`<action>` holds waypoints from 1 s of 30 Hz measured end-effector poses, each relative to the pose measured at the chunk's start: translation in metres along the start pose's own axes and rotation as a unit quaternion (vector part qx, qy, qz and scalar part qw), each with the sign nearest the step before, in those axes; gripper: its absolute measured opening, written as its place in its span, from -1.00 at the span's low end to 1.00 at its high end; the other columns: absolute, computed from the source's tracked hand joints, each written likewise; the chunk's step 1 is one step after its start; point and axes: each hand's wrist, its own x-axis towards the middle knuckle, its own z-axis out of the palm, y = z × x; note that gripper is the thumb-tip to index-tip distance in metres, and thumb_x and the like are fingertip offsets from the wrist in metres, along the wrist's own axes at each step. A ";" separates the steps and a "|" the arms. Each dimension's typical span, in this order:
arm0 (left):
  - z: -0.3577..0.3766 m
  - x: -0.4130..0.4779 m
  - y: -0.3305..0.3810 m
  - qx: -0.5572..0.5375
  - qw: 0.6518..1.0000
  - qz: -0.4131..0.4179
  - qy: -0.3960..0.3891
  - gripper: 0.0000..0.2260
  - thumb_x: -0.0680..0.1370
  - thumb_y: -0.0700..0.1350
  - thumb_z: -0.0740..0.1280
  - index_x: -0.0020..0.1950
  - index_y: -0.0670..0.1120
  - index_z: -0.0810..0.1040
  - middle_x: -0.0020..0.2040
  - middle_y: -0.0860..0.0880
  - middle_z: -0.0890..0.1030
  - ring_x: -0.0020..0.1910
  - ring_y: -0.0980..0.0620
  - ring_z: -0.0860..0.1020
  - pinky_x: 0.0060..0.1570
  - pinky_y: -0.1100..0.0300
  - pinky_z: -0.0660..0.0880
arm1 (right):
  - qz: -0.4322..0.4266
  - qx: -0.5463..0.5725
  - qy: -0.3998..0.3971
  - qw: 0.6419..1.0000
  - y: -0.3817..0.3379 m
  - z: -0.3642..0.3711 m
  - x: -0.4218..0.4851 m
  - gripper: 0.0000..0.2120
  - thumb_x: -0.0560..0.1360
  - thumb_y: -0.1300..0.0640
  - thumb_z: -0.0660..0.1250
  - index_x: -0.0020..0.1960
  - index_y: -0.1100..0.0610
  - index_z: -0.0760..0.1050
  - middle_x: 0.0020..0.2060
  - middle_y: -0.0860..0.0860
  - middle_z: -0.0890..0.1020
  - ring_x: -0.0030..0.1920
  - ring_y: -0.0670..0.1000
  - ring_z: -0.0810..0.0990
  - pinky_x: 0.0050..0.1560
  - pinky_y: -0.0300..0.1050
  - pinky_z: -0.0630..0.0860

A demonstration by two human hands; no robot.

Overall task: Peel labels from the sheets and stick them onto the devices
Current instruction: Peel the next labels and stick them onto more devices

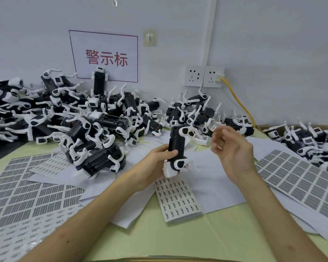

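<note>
My left hand grips a black-and-white four-legged device and holds it upright above the table's middle. My right hand hovers just right of the device with its fingers loosely curled and motion-blurred. A small barcode label shows by its fingertips, and I cannot tell whether the hand holds it. A narrow label sheet with small printed labels lies under the device. Larger grey label sheets lie at the left and at the right.
A big heap of the same devices fills the back left, more sit at the back middle, and another pile is at the right. White backing papers cover the green table. A yellow cable runs down from the wall socket.
</note>
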 end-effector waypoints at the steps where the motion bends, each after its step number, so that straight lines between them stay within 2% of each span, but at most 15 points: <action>1: 0.001 0.001 -0.002 0.009 1.000 -0.004 0.003 -0.49 0.51 -0.04 0.39 0.43 -0.18 0.48 0.23 -0.18 0.67 0.13 -0.15 0.63 0.17 -0.08 0.51 | 0.016 -0.009 -0.022 1.000 0.001 0.002 -0.001 -0.89 0.45 0.17 0.28 -0.14 0.16 0.58 -0.31 0.04 0.57 -0.32 -0.02 0.48 -0.31 -0.21 0.36; 3: 0.003 0.002 -0.006 0.017 1.000 -0.008 0.007 -0.50 0.50 -0.02 0.40 0.42 -0.13 0.49 0.22 -0.13 0.68 0.06 -0.06 0.65 0.10 0.02 0.52 | 0.040 -0.048 -0.072 0.995 0.004 0.009 -0.004 -0.89 0.42 0.16 0.31 -0.19 0.17 0.60 -0.31 0.08 0.54 -0.33 0.00 0.47 -0.34 -0.22 0.39; 5: 0.006 0.003 -0.010 0.019 1.000 -0.010 0.013 -0.50 0.48 -0.04 0.41 0.41 -0.11 0.49 0.20 -0.10 0.69 0.08 -0.03 0.66 0.12 0.05 0.54 | 0.042 -0.091 -0.097 0.990 0.010 0.014 -0.006 -0.92 0.46 0.21 0.36 -0.18 0.18 0.61 -0.29 0.10 0.55 -0.30 0.01 0.49 -0.29 -0.20 0.42; 8: 0.005 0.005 -0.013 0.014 1.000 -0.020 0.016 -0.52 0.55 -0.16 0.44 0.46 -0.14 0.45 0.30 -0.19 0.66 0.20 -0.11 0.66 0.26 0.01 0.54 | 0.035 -0.169 -0.075 0.982 0.019 0.016 -0.008 -0.91 0.55 0.29 0.40 -0.13 0.20 0.61 -0.25 0.06 0.62 -0.22 0.02 0.57 -0.18 -0.15 0.47; 11: 0.003 0.006 -0.015 0.030 0.999 -0.025 0.014 -0.60 0.65 -0.26 0.34 0.49 -0.16 0.41 0.32 -0.23 0.64 0.28 -0.19 0.64 0.33 -0.01 0.53 | 0.032 -0.249 -0.061 0.966 0.024 0.015 -0.008 -0.95 0.57 0.25 0.41 -0.07 0.20 0.63 -0.21 -0.02 0.66 -0.15 -0.02 0.64 -0.09 -0.14 0.54; 14: 0.001 0.007 -0.015 0.049 0.998 -0.025 0.020 -0.59 0.64 -0.27 0.36 0.49 -0.16 0.41 0.33 -0.25 0.63 0.29 -0.19 0.64 0.31 0.02 0.55 | 0.046 -0.289 -0.077 0.953 0.027 0.015 -0.007 -0.90 0.60 0.21 0.39 0.00 0.25 0.62 -0.17 0.04 0.69 -0.12 -0.04 0.67 -0.03 -0.10 0.57; 18: 0.001 0.008 -0.017 0.072 0.997 -0.017 0.011 -0.58 0.64 -0.26 0.37 0.49 -0.15 0.41 0.31 -0.17 0.66 0.29 -0.14 0.65 0.40 -0.05 0.50 | 0.044 -0.303 -0.089 0.948 0.029 0.017 -0.009 -0.89 0.62 0.21 0.36 -0.02 0.23 0.63 -0.18 0.04 0.69 -0.15 -0.09 0.65 -0.17 -0.29 0.51; 20: 0.002 0.008 -0.018 0.088 0.996 -0.010 0.011 -0.57 0.64 -0.25 0.39 0.49 -0.16 0.40 0.30 -0.16 0.67 0.29 -0.14 0.64 0.43 -0.09 0.48 | 0.034 -0.312 -0.091 0.945 0.030 0.017 -0.009 -0.88 0.63 0.22 0.35 -0.04 0.21 0.63 -0.19 0.01 0.69 -0.15 -0.09 0.64 -0.17 -0.31 0.50; 27: 0.002 0.006 -0.019 0.132 0.991 0.003 0.015 -0.54 0.63 -0.21 0.42 0.50 -0.11 0.39 0.34 -0.13 0.64 0.31 -0.10 0.63 0.44 -0.14 0.46 | 0.014 -0.344 -0.087 0.935 0.030 0.021 -0.010 -0.82 0.66 0.20 0.29 -0.11 0.11 0.55 -0.25 -0.06 0.65 -0.18 -0.08 0.63 -0.14 -0.17 0.56; 30: 0.003 0.006 -0.019 0.140 0.990 0.006 0.020 -0.56 0.62 -0.22 0.43 0.48 -0.12 0.41 0.32 -0.17 0.64 0.29 -0.12 0.64 0.42 -0.13 0.48 | 0.002 -0.368 -0.091 0.925 0.029 0.022 -0.011 -0.80 0.66 0.19 0.30 -0.14 0.07 0.53 -0.28 -0.12 0.61 -0.19 -0.04 0.59 -0.05 0.05 0.60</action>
